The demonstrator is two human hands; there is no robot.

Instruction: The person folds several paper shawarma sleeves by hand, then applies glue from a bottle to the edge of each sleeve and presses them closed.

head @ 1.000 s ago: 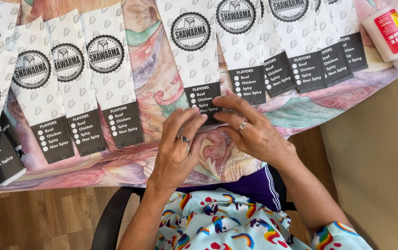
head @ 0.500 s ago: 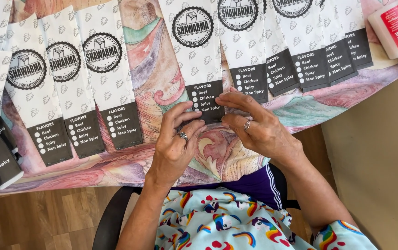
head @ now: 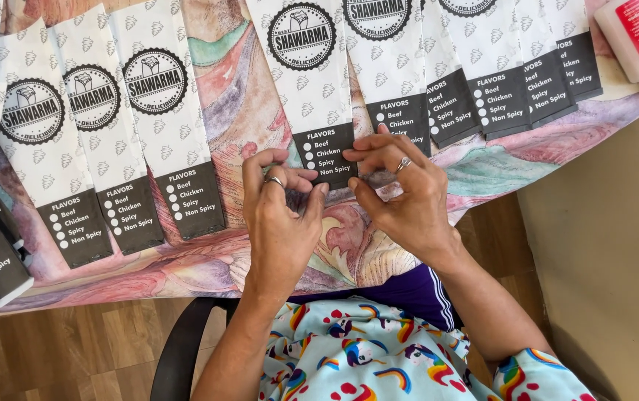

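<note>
Thin white paper with a dark printed bottom band makes up the long flat paper bag (head: 312, 82) that lies on the marbled pastel tablecloth (head: 245, 96), its dark band end toward the table edge nearest the person. Both hands meet at this dark end. The left hand (head: 282, 223) has its fingers curled, with the fingertips at the lower left corner of the band. The right hand (head: 401, 193) pinches the lower right edge between thumb and fingers, lightly closed; whether it really grips the paper or only presses on it, I cannot tell.

I judge the bag light, soft and easy to crease or tear, so it is best taken by the band edge with the fingertips.

Left of this bag lie more bags of the same kind (head: 111, 134), and right of it an overlapping row (head: 483, 67). Far to its right stands a white glue bottle (head: 635, 37) with a red label.
</note>
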